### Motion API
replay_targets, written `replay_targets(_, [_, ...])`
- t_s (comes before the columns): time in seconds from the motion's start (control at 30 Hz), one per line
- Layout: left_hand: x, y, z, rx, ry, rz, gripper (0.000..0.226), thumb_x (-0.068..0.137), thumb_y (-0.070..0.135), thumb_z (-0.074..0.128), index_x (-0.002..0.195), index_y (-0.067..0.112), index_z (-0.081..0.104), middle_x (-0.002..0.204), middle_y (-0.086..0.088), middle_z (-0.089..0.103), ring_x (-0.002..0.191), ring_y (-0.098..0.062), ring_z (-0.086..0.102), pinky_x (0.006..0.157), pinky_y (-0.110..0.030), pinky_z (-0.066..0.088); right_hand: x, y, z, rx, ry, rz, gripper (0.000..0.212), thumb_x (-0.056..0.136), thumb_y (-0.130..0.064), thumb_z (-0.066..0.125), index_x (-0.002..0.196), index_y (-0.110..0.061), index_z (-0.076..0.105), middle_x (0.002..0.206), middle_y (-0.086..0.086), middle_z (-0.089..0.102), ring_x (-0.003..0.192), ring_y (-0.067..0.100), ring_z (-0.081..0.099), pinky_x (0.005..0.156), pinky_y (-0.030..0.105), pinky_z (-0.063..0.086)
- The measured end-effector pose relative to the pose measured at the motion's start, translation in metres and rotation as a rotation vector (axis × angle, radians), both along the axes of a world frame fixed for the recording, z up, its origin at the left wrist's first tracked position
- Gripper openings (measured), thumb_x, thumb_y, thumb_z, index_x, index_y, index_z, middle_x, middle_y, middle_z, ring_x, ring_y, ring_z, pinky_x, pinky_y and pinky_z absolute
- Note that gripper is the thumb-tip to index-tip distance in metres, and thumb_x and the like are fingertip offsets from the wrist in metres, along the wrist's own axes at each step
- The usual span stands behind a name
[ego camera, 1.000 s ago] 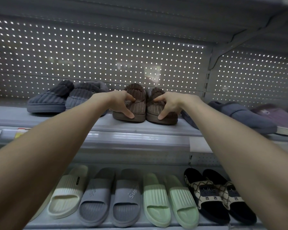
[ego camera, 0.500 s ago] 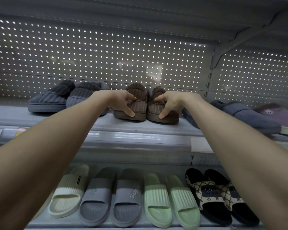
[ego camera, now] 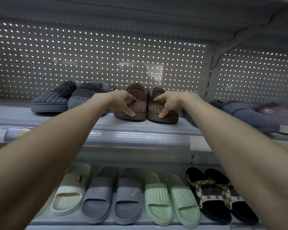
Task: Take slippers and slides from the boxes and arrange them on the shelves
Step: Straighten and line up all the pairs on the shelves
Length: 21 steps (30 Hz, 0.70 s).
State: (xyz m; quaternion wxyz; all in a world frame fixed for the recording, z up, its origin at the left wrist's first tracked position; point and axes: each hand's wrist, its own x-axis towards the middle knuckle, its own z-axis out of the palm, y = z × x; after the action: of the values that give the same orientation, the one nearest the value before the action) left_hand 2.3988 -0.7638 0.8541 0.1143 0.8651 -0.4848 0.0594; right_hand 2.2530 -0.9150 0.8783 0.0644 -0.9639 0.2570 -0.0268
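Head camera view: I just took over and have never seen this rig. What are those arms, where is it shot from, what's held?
No machine: these are a person's bare arms, filmed by one camera on their head, looking forward and down. The left hand pinches the left brown slipper, the right hand the right brown slipper; both stand on the upper shelf between grey slippers and a blue-grey slipper. The lower shelf carries a cream slide, grey slides, green slides and black patterned slides.

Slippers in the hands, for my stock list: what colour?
Brown, ribbed; the slippers show best in head view.
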Motion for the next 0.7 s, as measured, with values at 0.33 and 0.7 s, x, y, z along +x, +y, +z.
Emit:
replay_targets(0.33, [-0.026,0.015,0.019,0.071,-0.019,0.028,0.066,0.070,0.046,0.075,0.127,0.022,0.055,0.115,-0.002,0.060,0.103,-0.023,0.055,0.092,-0.036,0.047,-0.019,0.021,0.021,-0.073,-0.026,0.001,0.076,0.066,-0.033,0.084,0.133,-0.026,0.051,0.127,0.003,0.058,0.106,0.025,0.060,0.091,0.044,0.052])
replay_targets(0.7, [-0.030,0.087,0.040,0.007,0.006,0.064,0.055,0.071,0.035,0.078,0.120,0.016,0.061,0.107,0.001,0.062,0.100,-0.023,0.059,0.095,-0.042,0.048,-0.016,0.081,0.040,-0.033,-0.018,0.133,0.057,0.074,-0.024,0.080,0.126,-0.016,0.057,0.110,0.005,0.065,0.092,0.021,0.068,0.079,0.032,0.055])
